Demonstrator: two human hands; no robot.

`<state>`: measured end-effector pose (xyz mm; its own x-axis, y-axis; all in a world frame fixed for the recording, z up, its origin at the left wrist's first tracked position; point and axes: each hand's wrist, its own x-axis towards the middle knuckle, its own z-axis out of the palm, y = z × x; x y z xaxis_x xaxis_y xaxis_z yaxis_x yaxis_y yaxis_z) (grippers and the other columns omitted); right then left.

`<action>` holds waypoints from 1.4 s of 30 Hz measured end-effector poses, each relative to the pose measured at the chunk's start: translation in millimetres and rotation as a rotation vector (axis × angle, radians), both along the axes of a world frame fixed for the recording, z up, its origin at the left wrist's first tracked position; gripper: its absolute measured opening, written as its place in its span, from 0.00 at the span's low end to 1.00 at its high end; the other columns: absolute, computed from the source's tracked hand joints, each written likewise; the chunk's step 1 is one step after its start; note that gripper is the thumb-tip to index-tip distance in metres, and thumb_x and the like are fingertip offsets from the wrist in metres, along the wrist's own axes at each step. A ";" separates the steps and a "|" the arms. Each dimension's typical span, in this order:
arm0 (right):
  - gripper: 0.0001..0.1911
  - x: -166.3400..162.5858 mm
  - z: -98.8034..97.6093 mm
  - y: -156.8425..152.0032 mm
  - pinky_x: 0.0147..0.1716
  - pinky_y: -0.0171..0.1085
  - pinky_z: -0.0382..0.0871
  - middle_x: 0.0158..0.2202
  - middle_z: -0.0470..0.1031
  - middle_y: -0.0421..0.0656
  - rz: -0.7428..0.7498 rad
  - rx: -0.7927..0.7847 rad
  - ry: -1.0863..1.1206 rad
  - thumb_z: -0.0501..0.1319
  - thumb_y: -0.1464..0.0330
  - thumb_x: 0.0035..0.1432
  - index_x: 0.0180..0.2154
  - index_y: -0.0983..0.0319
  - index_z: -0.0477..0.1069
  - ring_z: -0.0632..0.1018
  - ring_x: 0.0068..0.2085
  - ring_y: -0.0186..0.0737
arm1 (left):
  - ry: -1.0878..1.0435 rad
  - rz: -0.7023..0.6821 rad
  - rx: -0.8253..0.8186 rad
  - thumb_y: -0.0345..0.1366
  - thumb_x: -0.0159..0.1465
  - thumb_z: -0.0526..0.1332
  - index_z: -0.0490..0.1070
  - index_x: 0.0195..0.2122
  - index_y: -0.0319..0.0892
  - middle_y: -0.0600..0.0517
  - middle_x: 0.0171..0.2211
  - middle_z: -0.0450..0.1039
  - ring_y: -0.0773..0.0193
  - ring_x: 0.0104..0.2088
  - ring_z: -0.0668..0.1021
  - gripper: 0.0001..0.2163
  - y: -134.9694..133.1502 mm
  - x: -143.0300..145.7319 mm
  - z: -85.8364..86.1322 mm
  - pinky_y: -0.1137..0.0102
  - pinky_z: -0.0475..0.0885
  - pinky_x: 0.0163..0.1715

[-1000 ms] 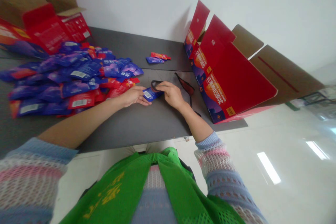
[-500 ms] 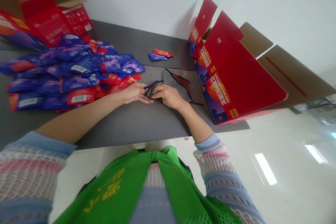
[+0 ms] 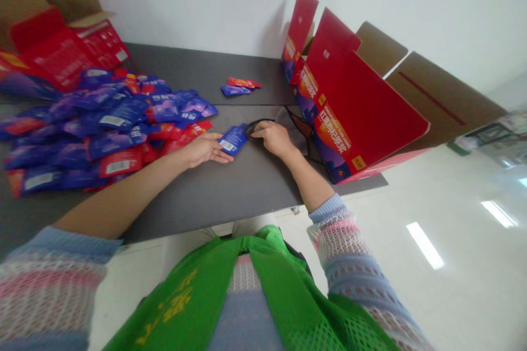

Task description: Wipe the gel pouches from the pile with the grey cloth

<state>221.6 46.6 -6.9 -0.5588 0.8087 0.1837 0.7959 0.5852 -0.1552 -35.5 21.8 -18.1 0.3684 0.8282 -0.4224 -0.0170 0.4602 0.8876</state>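
Note:
My left hand point(image 3: 207, 149) is closed on one end of a blue sachet point(image 3: 233, 140) with a white barcode label. The sachet's far end reaches the black loop of a grey piece with black edging point(image 3: 286, 120); its exact kind is unclear. Around that black loop, my right hand point(image 3: 274, 137) has its fingers curled and pinched. The grey piece lies on the table to the right of my right hand, against a red box. Left of my left hand is a large heap of blue and red sachets point(image 3: 119, 115).
Along the right stand several open red printed boxes point(image 3: 362, 98) with flaps up. More open red cartons point(image 3: 61, 49) stand at the back left. A few loose sachets point(image 3: 240, 86) lie at the back of the dark grey table point(image 3: 197, 197), near the white wall.
My hands have moved apart, with the right drawing the black-edged grey piece toward the red boxes. The blue sachet, mostly hidden before, now shows between them. The view has shifted slightly.

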 end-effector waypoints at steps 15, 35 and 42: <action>0.22 -35.2 -10.5 -19.7 0.55 0.39 0.66 0.55 0.76 0.41 0.451 0.016 0.208 0.52 0.76 0.66 0.49 0.52 0.80 0.73 0.57 0.41 | -0.012 -0.010 0.023 0.23 0.57 0.61 0.71 0.42 0.35 0.42 0.29 0.81 0.54 0.28 0.84 0.11 -2.9 2.6 3.4 0.65 0.82 0.30; 0.28 -2.5 -14.0 7.9 0.52 0.40 0.69 0.56 0.76 0.43 0.084 0.076 0.193 0.48 0.79 0.63 0.55 0.54 0.76 0.75 0.56 0.44 | 0.043 0.018 -0.010 0.21 0.57 0.57 0.69 0.41 0.35 0.43 0.27 0.80 0.54 0.27 0.84 0.11 -1.2 3.1 7.5 0.64 0.81 0.30; 0.25 -24.0 -15.5 -10.4 0.55 0.38 0.66 0.57 0.74 0.43 0.272 0.121 0.312 0.47 0.76 0.67 0.55 0.55 0.76 0.73 0.58 0.40 | 0.107 0.048 0.141 0.26 0.58 0.61 0.68 0.45 0.38 0.49 0.26 0.79 0.57 0.25 0.83 0.13 -13.5 9.7 2.5 0.67 0.80 0.26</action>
